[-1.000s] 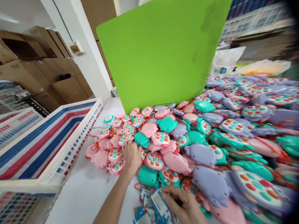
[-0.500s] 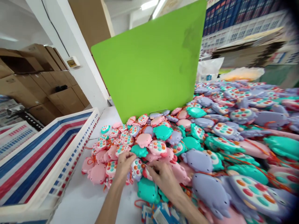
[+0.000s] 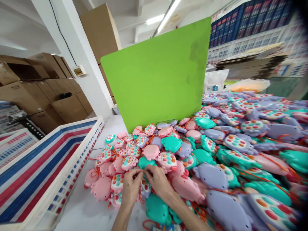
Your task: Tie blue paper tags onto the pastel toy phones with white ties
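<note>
My left hand (image 3: pixel 133 186) and my right hand (image 3: pixel 157 181) meet over the front of a toy heap, fingertips pinched and almost touching. Whatever lies between the fingertips is too small to make out. Just beneath them is a small purple animal-shaped toy (image 3: pixel 145 187) with coloured dots on a white face, partly covered by my right hand. A bit of orange cord shows below it. Pink toys (image 3: pixel 101 188) lie left of my left hand. A green toy (image 3: pixel 157 208) sits under my right wrist, and another green toy (image 3: pixel 146 162) is just behind the fingers.
A big pile of purple, green and pink toys (image 3: pixel 216 175) spreads to the right. Behind stands an upright green board (image 3: pixel 156 83). At left is a white plastic crate (image 3: pixel 96 126) with a striped lining. Cardboard boxes (image 3: pixel 69 107) are stacked beyond it.
My right hand has moved left and up, and the two sets of fingertips have come together above the small purple toy. The view has tilted up slightly.
</note>
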Available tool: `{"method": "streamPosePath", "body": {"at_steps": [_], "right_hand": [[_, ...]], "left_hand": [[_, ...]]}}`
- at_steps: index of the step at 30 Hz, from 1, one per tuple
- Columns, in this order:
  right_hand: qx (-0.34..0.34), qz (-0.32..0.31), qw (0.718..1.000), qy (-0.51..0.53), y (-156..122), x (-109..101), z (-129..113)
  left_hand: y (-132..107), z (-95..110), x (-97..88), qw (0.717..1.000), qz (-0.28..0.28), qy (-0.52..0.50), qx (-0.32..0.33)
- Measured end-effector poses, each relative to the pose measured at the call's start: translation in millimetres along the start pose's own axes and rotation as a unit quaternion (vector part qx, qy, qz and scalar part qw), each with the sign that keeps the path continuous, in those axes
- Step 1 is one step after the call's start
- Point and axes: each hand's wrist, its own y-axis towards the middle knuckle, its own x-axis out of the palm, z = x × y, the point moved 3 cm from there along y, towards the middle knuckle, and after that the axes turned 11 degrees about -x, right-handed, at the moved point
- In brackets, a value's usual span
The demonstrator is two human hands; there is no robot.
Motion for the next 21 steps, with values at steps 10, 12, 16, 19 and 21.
{"method": "streamPosePath", "body": {"at_steps": [10, 12, 16, 19, 21], "right_hand": [[-0.054, 0.013, 0.998, 0.044, -1, 4, -2], [-0.063, 0.029, 0.997, 0.025, -3, -5, -4], [-0.078, 0.041, 0.995, -0.049, -3, -28, -5], [-0.056, -0.029, 0.993, -0.104, -3, -43, -6], [-0.044, -0.066, 0.989, -0.126, -5, -54, -11]], "left_hand": [[13, -10, 1.9, 0.992, 0.049, -0.105, -0.050], [11, -7, 5.1, 0.991, 0.049, -0.120, -0.046], [7, -2, 9.0, 0.988, 0.058, -0.136, -0.036], [6, 0, 11.6, 0.989, 0.058, -0.131, -0.029], [5, 0, 13.1, 0.990, 0.052, -0.130, -0.025]]}}
